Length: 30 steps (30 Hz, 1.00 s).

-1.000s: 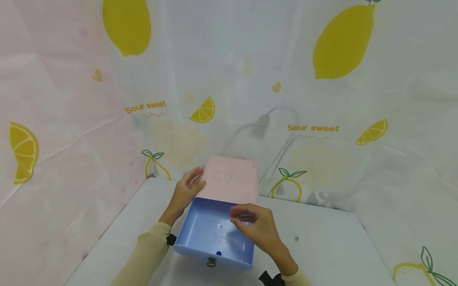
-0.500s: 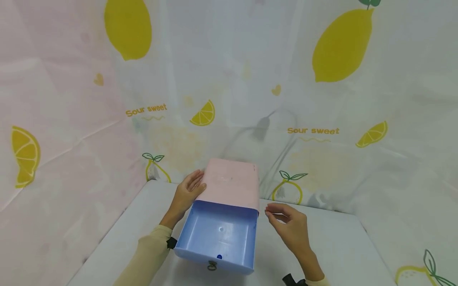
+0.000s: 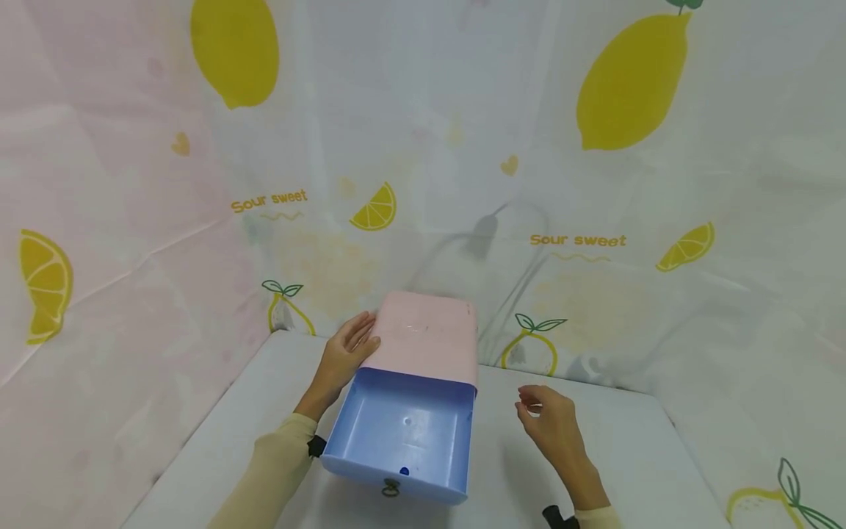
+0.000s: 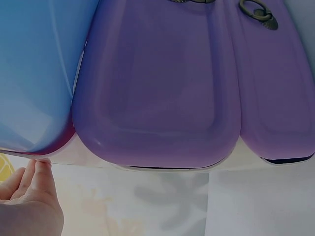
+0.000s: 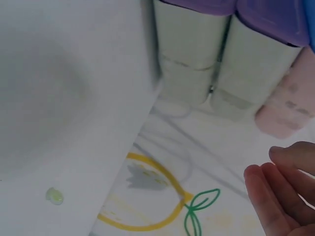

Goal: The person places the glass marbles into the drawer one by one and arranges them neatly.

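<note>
A small drawer cabinet stands against the back wall; its pink top (image 3: 423, 334) shows in the head view. The blue drawer (image 3: 396, 433) is pulled out toward me, with a ring pull on its front. Near its front wall lies a small dark blue bead (image 3: 405, 471). My left hand (image 3: 340, 360) rests along the cabinet's left side, fingers fairly straight, thumb at the top edge. To the right of the drawer my right hand (image 3: 551, 426) hovers above the table, fingers loosely bent, thumb and fingertips apart. A pale green bead (image 5: 54, 196) lies on the table in the right wrist view.
In the left wrist view, two purple drawers (image 4: 157, 88) sit shut beside the blue one, with ring pulls. The white table (image 3: 628, 455) reaches to a cloth backdrop (image 3: 423, 147) printed with lemons.
My right hand has moved from over the blue drawer out to the right, above the table. The left hand and the drawer have stayed in place.
</note>
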Motion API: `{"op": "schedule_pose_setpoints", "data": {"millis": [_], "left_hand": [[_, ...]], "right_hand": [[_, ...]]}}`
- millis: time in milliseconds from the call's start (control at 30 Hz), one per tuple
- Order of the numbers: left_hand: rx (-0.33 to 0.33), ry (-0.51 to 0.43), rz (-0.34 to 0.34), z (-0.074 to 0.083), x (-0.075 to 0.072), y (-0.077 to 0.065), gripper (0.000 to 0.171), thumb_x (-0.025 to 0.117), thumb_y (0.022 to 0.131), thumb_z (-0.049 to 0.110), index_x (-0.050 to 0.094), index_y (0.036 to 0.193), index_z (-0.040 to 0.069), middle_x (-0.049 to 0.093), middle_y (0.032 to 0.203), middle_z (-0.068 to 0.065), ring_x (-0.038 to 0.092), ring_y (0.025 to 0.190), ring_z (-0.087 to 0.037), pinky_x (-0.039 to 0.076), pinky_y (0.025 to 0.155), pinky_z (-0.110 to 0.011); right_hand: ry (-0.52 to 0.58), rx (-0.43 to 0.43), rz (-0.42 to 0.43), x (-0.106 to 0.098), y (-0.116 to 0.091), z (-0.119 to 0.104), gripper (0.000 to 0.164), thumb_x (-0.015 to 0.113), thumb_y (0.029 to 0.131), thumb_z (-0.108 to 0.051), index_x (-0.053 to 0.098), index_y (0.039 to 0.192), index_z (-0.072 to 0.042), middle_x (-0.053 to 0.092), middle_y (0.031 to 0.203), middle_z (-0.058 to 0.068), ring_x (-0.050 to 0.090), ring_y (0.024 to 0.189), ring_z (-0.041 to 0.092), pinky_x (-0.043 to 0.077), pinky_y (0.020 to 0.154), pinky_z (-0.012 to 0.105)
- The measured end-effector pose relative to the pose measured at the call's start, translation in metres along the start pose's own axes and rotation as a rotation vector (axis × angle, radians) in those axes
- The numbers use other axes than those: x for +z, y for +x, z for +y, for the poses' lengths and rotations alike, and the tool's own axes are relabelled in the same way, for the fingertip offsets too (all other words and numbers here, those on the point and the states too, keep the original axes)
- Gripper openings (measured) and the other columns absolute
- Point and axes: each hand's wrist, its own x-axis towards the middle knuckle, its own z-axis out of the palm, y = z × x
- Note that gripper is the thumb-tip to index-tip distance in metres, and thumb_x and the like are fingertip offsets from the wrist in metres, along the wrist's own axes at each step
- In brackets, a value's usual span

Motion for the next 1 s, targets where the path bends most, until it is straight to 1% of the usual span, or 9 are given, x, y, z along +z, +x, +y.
{"op": "schedule_pose_setpoints", "data": {"millis": [133,233,433,567,733,867,1000], "left_hand": [[0.003,-0.009,-0.004,0.000,0.000,0.000,0.066,0.065,0.094,0.007,0.029,0.147,-0.009,0.037,0.150,-0.023,0.034,0.140,-0.033,0.033,0.110,-0.031],[0.000,-0.019,-0.003,0.000,0.000,0.000,0.066,0.065,0.093,0.006,0.030,0.147,-0.009,0.037,0.150,-0.023,0.035,0.140,-0.033,0.033,0.110,-0.030],[-0.007,-0.031,-0.003,0.001,0.000,-0.001,0.066,0.065,0.093,0.005,0.029,0.147,-0.009,0.037,0.150,-0.023,0.034,0.140,-0.033,0.034,0.110,-0.029],[-0.005,-0.027,-0.004,0.001,0.000,0.000,0.067,0.065,0.093,0.006,0.028,0.147,-0.009,0.036,0.151,-0.023,0.034,0.140,-0.033,0.034,0.109,-0.028],[-0.002,-0.020,-0.012,0.000,-0.001,0.001,0.067,0.064,0.094,0.006,0.027,0.147,-0.010,0.035,0.151,-0.024,0.033,0.140,-0.035,0.033,0.110,-0.031],[-0.004,-0.019,-0.014,0.000,-0.001,0.000,0.066,0.064,0.094,0.006,0.028,0.147,-0.010,0.036,0.151,-0.024,0.034,0.140,-0.035,0.033,0.111,-0.034],[0.001,-0.014,-0.012,0.001,-0.001,-0.001,0.066,0.064,0.094,0.006,0.028,0.147,-0.010,0.036,0.151,-0.024,0.034,0.139,-0.036,0.032,0.111,-0.035]], "right_hand": [[-0.045,0.092,-0.073,0.003,-0.006,0.015,0.023,0.078,0.067,0.015,0.071,0.086,0.003,0.071,0.078,0.010,0.068,0.068,0.022,0.060,0.058,0.029],[-0.101,0.152,-0.142,0.005,-0.010,0.026,0.019,0.077,0.069,0.011,0.071,0.086,0.003,0.071,0.078,0.010,0.068,0.068,0.022,0.060,0.060,0.031],[-0.191,0.206,-0.246,0.005,-0.016,0.042,0.017,0.076,0.072,0.006,0.071,0.089,0.006,0.071,0.080,0.014,0.068,0.071,0.026,0.059,0.064,0.039],[-0.211,0.266,-0.322,0.003,-0.018,0.048,0.019,0.076,0.073,0.005,0.070,0.091,0.008,0.071,0.081,0.015,0.068,0.074,0.029,0.059,0.067,0.043],[-0.233,0.338,-0.426,0.002,-0.023,0.055,0.021,0.078,0.071,0.004,0.069,0.090,0.008,0.070,0.081,0.015,0.066,0.074,0.029,0.058,0.066,0.044],[-0.236,0.383,-0.466,0.003,-0.028,0.063,0.022,0.078,0.071,0.004,0.069,0.091,0.008,0.070,0.082,0.016,0.067,0.076,0.031,0.058,0.067,0.045],[-0.231,0.430,-0.510,0.004,-0.030,0.068,0.023,0.075,0.070,0.003,0.069,0.092,0.008,0.070,0.083,0.016,0.067,0.078,0.033,0.058,0.067,0.045]]}}
